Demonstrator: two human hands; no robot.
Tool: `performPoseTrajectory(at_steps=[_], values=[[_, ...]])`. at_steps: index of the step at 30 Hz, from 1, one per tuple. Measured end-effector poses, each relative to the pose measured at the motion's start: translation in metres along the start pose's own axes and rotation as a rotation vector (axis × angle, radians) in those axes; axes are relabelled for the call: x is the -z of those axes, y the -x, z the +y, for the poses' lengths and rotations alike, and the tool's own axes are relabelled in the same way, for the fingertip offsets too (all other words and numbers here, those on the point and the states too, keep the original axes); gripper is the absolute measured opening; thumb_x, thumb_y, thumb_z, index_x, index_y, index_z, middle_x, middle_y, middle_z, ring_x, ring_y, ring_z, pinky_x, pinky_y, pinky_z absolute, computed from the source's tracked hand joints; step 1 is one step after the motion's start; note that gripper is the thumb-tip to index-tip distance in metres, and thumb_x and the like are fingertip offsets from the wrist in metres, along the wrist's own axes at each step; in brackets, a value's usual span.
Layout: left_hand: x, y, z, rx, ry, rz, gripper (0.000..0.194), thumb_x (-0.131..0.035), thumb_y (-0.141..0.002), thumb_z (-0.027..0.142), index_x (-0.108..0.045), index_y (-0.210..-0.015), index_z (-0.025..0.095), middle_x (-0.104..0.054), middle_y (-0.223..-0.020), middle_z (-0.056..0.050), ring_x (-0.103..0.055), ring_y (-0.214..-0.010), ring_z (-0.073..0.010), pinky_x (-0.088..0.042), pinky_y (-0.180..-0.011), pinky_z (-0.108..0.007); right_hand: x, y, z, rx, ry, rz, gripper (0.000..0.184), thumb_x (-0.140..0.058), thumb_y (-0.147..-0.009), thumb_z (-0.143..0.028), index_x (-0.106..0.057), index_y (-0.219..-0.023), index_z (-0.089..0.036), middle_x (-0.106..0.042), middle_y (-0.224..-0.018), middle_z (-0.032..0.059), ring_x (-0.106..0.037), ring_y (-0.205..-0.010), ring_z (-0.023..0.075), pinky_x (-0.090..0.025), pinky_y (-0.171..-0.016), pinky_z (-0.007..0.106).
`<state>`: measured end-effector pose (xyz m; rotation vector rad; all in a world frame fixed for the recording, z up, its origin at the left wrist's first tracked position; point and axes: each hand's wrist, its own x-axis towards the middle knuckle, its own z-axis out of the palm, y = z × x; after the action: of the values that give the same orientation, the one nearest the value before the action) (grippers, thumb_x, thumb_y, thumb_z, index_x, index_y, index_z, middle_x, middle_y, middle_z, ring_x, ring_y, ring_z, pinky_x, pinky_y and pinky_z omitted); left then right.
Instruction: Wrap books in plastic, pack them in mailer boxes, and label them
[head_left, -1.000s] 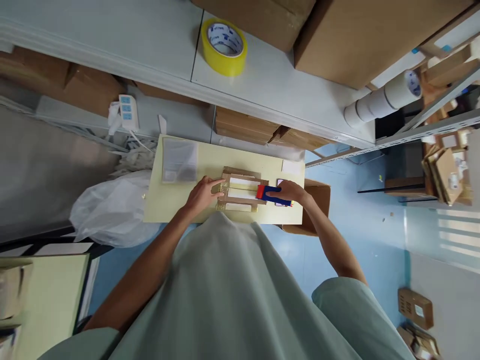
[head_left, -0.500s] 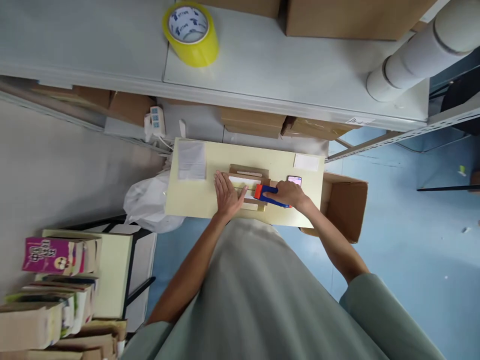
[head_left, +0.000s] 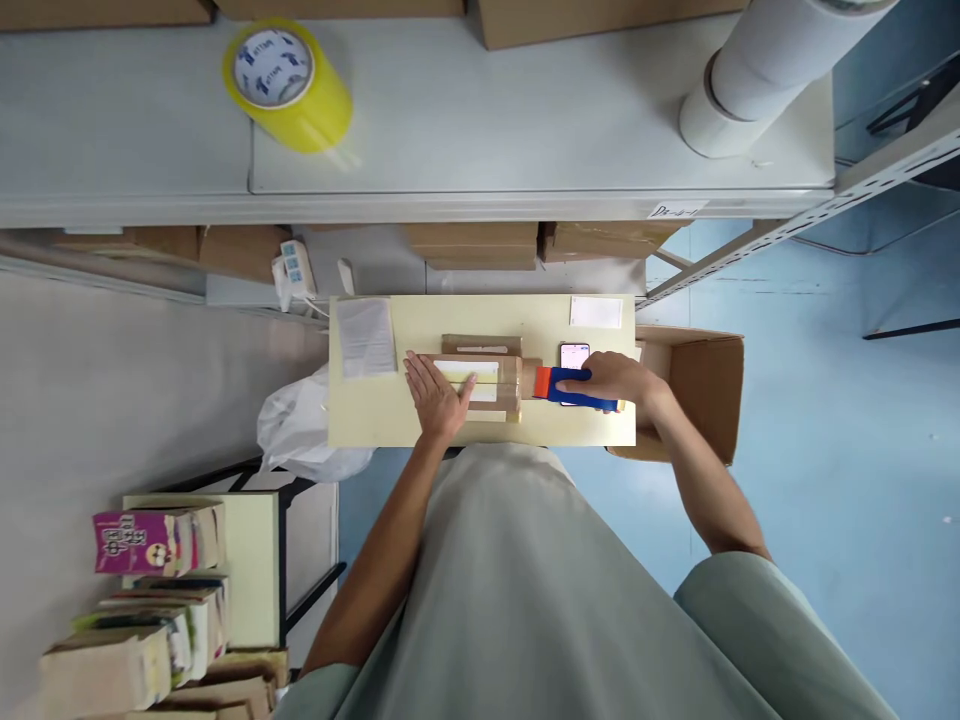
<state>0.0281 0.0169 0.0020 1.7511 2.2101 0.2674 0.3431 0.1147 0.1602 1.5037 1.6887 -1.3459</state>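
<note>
A small cardboard box (head_left: pixel 484 398) lies on the pale yellow table (head_left: pixel 375 415), with white and yellowish strips along its top. My left hand (head_left: pixel 439 398) rests flat on the box's left end, fingers stretched and thumb apart. Closed around a blue and orange tape dispenser (head_left: pixel 570 386), my right hand (head_left: pixel 611 378) is to the right of the box. A short brownish strip (head_left: pixel 531 378) spans the space between box and dispenser; whether it is tape or a flap I cannot tell. Partly behind the dispenser lies a phone (head_left: pixel 575 354) with its screen lit.
Paper sheets (head_left: pixel 366 337) and a white label (head_left: pixel 596 312) lie on the table. An open carton (head_left: pixel 705 390) stands at right, a white plastic bag (head_left: pixel 307 425) at left. Above, a grey shelf (head_left: pixel 487 120) carries a yellow tape roll (head_left: pixel 319 110). Books (head_left: pixel 161 540) are stacked lower left.
My right hand has drawn the tape dispenser to the right, from over the box's right end to beyond it. My left hand stays on the box. The view has turned slightly.
</note>
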Motion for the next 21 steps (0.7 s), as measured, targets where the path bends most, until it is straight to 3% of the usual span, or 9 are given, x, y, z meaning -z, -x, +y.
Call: performPoseTrajectory(at_steps=[4,12,21], values=[[0.000,0.000,0.001,-0.003,-0.005,0.011,0.116,-0.031,-0.103,0.080,-0.013,-0.166,-0.016,-0.003,-0.175,-0.041,0.002,-0.168,-0.0472,-0.010,-0.135,-0.066,0.000,-0.005,0.016,-0.031,0.058,0.010,0.057,-0.062,-0.099,-0.070,-0.077,-0.096,-0.015,-0.079,-0.077,0.0101,-0.075,-0.071,0.0231,-0.051,-0.070,0.030],[-0.001,0.000,0.001,-0.016,-0.019,0.012,0.118,-0.028,-0.103,0.081,-0.013,-0.165,-0.019,-0.002,-0.175,-0.042,0.001,-0.168,-0.0485,-0.009,-0.135,-0.065,-0.031,-0.036,-0.018,-0.082,0.297,0.145,0.049,-0.062,-0.103,-0.057,-0.076,-0.119,-0.013,-0.080,-0.115,0.0204,-0.076,-0.108,0.0322,-0.054,-0.086,0.034],[-0.003,0.001,0.000,-0.026,0.024,0.013,0.118,-0.031,-0.103,0.080,-0.012,-0.165,-0.019,0.000,-0.175,-0.043,0.003,-0.168,-0.0490,-0.008,-0.135,-0.066,-0.071,-0.041,-0.046,-0.087,0.385,0.276,0.046,-0.053,-0.109,-0.052,-0.078,-0.114,-0.013,-0.080,-0.112,0.0212,-0.078,-0.102,0.0309,-0.056,-0.082,0.035]])
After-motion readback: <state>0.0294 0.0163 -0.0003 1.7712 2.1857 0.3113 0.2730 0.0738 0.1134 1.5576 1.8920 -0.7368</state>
